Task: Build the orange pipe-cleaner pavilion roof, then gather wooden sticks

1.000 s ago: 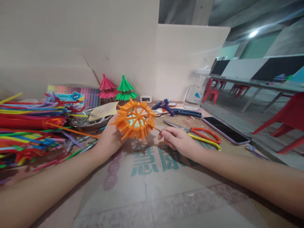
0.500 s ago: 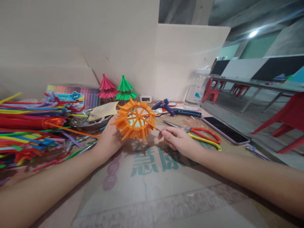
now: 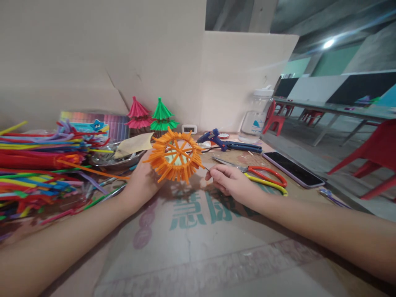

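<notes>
An orange pipe-cleaner ring (image 3: pixel 178 153) with spokes across its middle and short stubs all round is held up over the cardboard sheet (image 3: pixel 198 255). My left hand (image 3: pixel 144 175) grips it from the left; the ring covers most of the fingertips. On the other side, my right hand (image 3: pixel 227 177) pinches a thin dark stick, perhaps a bare wire, that reaches to one of the stubs at the ring's right edge. Scissors (image 3: pixel 268 175) with red and yellow handles lie just beyond the right hand.
Bundles of coloured pipe cleaners (image 3: pixel 40 159) fill the left, near a metal bowl (image 3: pixel 120 159). Pink (image 3: pixel 138 113) and green (image 3: pixel 162 115) trees stand behind. A glue gun (image 3: pixel 215 139), water bottle (image 3: pixel 255 117) and phone (image 3: pixel 292 168) lie toward the right; a cardboard wall (image 3: pixel 154 53) rises behind.
Almost nothing differs. The orange ring sits a touch farther left, and the whole view has shifted slightly; both hands keep their hold.
</notes>
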Motion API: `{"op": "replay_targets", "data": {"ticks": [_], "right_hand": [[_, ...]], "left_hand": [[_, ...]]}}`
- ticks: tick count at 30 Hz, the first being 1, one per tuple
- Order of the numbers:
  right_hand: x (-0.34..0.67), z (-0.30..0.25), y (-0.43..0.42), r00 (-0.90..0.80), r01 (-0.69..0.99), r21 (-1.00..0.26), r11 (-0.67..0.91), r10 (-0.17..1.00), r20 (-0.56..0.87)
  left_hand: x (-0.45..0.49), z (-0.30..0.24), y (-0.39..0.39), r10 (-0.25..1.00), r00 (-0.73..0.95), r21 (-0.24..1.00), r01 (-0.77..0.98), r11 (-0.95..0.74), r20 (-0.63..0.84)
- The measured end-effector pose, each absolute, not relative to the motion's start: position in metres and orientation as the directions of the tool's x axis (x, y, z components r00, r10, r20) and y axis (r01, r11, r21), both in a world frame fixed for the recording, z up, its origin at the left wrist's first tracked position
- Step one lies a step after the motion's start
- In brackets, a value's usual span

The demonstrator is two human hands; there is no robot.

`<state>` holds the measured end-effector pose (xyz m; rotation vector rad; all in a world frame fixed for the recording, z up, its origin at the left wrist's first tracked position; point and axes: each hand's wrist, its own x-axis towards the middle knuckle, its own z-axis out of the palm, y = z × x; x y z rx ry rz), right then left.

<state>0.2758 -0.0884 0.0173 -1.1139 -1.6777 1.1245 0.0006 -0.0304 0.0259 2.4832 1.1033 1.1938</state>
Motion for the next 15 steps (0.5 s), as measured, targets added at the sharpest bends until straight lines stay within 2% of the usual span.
{"op": "replay_targets", "data": {"ticks": [5, 11, 15], "right_hand": [[0.2759, 0.0174, -0.0877, -0.277, 0.259, -0.935, 0.241, 0.946, 0.168], [0.2764, 0.0166, -0.0884, -0.282, 0.185, -0.965, 0.186, 0.951, 0.129], [0.2771, 0.0143, -0.0884, -0.277, 0.195, -0.957, 0.215, 0.948, 0.156]], "left_hand": [[0.0015, 0.0260, -0.0309, 0.641, 0.412, 0.390, 0.544, -0.743, 0.647], [-0.0006, 0.0232, -0.0284, 0.658, 0.415, 0.397, 0.557, -0.730, 0.628], [-0.0013, 0.0244, -0.0284, 0.678, 0.419, 0.411, 0.565, -0.715, 0.603]]}}
